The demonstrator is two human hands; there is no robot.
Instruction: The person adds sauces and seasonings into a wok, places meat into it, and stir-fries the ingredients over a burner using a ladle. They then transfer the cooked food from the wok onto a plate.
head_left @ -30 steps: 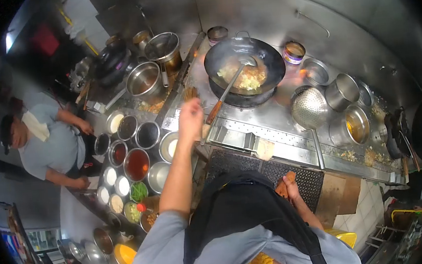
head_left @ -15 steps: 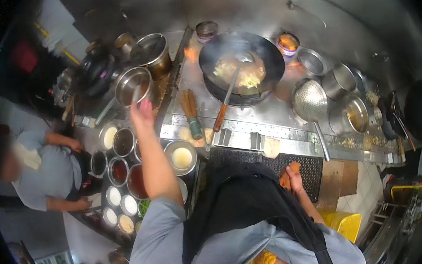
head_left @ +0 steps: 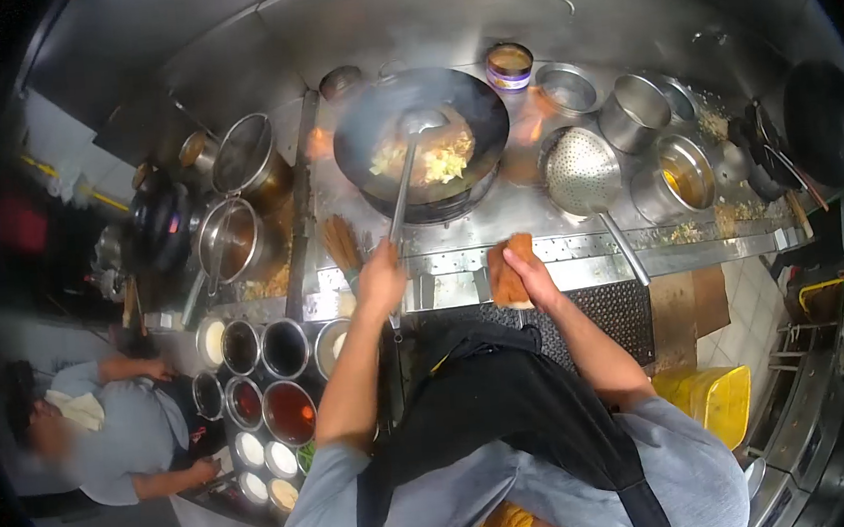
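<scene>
My left hand (head_left: pixel 382 280) is closed around the handle end of a long ladle (head_left: pixel 405 193). The ladle's bowl rests in a black wok (head_left: pixel 488 129), over pale yellow and brownish food (head_left: pixel 443 159) that steams. In my right hand (head_left: pixel 536 276) is a folded orange-brown cloth (head_left: pixel 509 274), held at the stove's front edge below the wok. Just left of the ladle handle lies a bamboo wok brush (head_left: pixel 341 243), its lower part partly hidden by my left hand and forearm.
Flames show beside the wok. A perforated strainer (head_left: pixel 583 171) and metal pots (head_left: pixel 634 112) stand to the right, a can (head_left: pixel 509 66) behind. Sauce containers (head_left: pixel 289 413) fill the left counter, where another person (head_left: pixel 120 420) works. A yellow bin (head_left: pixel 726 406) is at lower right.
My left hand has come from beside the left pot to the ladle's handle. My right hand has raised the cloth to the stove's front edge. The view has shifted.
</scene>
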